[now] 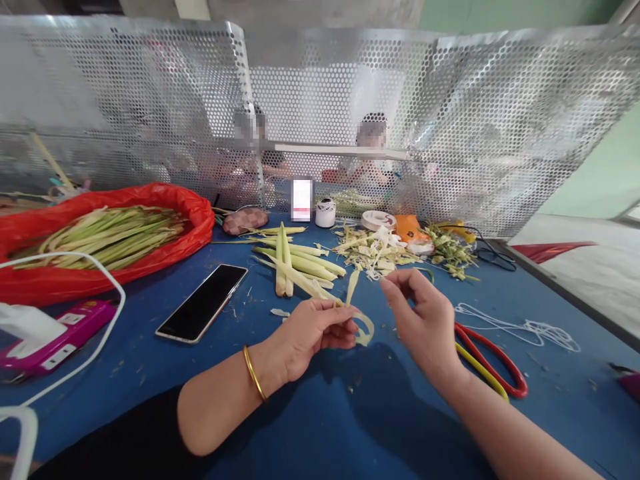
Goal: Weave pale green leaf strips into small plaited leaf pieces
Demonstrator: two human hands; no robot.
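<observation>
My left hand [320, 330] is closed in a pinch on a pale green leaf strip [367, 328], whose end curls into a loop beyond the fingertips; another part sticks up above them. To its right, my right hand [423, 320] hovers apart from the strip, fingers curled and thumb close to the index finger. Whether anything thin is in that pinch, I cannot make out. Just beyond the left hand lie several slim pale green leaf bundles [300, 260], one pair across the others. Red and yellow scissor-like handles [510, 380] show beside my right wrist, their front part hidden.
A red plastic bag [203, 223] of long green leaves sits left, near a phone [200, 303] and a purple power strip [83, 327]. Leaf scraps [360, 250], a tape roll [379, 220] and a white container [325, 213] lie before a perforated metal screen [320, 87]. White string [530, 327] lies right.
</observation>
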